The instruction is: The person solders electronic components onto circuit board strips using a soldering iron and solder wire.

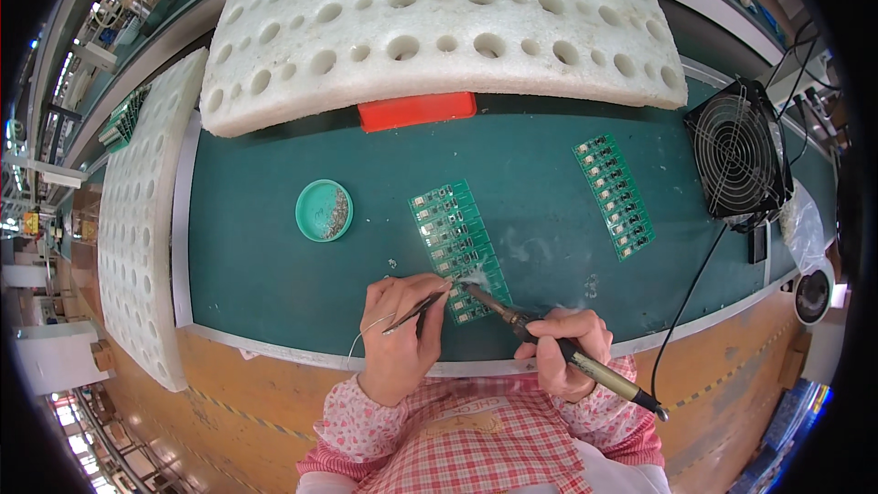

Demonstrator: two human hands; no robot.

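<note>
My right hand point(572, 348) grips a soldering iron point(604, 375) with a dark and gold handle. Its tip meets a green circuit board panel point(455, 229) near the panel's lower part, where a wisp of smoke rises. My left hand point(398, 329) is closed around black tweezers point(416, 313), and a thin solder wire point(358, 337) trails from the same fingers. The fingertips are by the panel's left edge, close to the iron's tip. Exactly where the tweezer points touch is too small to tell. The panel carries rows of small parts and lies flat on the green mat.
A second circuit board panel point(615, 197) lies to the right. Beyond it stands a black fan point(736, 151) with a trailing cable point(688, 302). A round turquoise dish point(308, 212) holds small metal bits. White foam blocks with holes point(439, 14) and a red tray point(416, 112) sit at the back.
</note>
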